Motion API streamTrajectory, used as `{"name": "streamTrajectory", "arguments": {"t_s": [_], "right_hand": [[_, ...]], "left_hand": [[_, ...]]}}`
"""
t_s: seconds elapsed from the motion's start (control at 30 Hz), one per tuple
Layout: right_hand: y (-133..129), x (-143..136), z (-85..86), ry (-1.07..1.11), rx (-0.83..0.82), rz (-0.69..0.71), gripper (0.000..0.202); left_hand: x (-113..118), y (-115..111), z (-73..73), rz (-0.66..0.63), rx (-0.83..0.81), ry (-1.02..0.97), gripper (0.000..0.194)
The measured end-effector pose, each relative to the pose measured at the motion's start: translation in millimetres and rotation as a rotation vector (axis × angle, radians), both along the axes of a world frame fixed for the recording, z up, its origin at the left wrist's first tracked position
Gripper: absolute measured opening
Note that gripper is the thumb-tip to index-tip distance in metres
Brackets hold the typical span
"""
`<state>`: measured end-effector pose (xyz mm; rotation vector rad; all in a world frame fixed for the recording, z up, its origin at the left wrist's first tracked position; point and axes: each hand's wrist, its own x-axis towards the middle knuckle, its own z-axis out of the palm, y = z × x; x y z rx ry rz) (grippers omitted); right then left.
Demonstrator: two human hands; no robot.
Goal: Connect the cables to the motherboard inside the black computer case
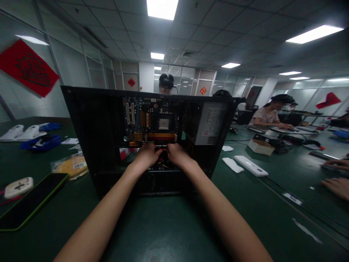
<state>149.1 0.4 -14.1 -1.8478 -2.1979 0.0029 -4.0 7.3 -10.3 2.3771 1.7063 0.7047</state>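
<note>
An open black computer case (81,127) stands upright on the green table, its open side facing me. Inside are a motherboard (163,112) with a bare processor socket area and a grey power supply (211,122) at the upper right. Both hands reach into the case just below the memory slots (160,137). My left hand (148,154) has its fingers curled together near some thin coloured wires (163,154). Close beside it, my right hand (176,154) is also closed. Whatever the fingertips grip is too small and dark to make out.
Left of the case lie a phone (32,202), a cream-coloured device (19,187), a yellow packet (72,165) and a blue tray (40,142). On the right are a white power strip (251,165), a cardboard box (260,145) and another person's hands (336,185).
</note>
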Motion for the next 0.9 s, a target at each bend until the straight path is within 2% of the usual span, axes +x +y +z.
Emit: {"name": "streamTrajectory", "arguments": {"t_s": [0.33, 0.9], "right_hand": [[-9.0, 0.9, 2.0, 0.017, -0.001, 0.034, 0.026], [-12.7, -2.6, 7.2, 0.023, -0.011, -0.046, 0.027]], "left_hand": [[-2.6, -1.2, -2.7, -0.014, 0.015, 0.047, 0.03], [-0.6, -6.6, 3.2, -0.032, -0.015, 0.003, 0.027]]}}
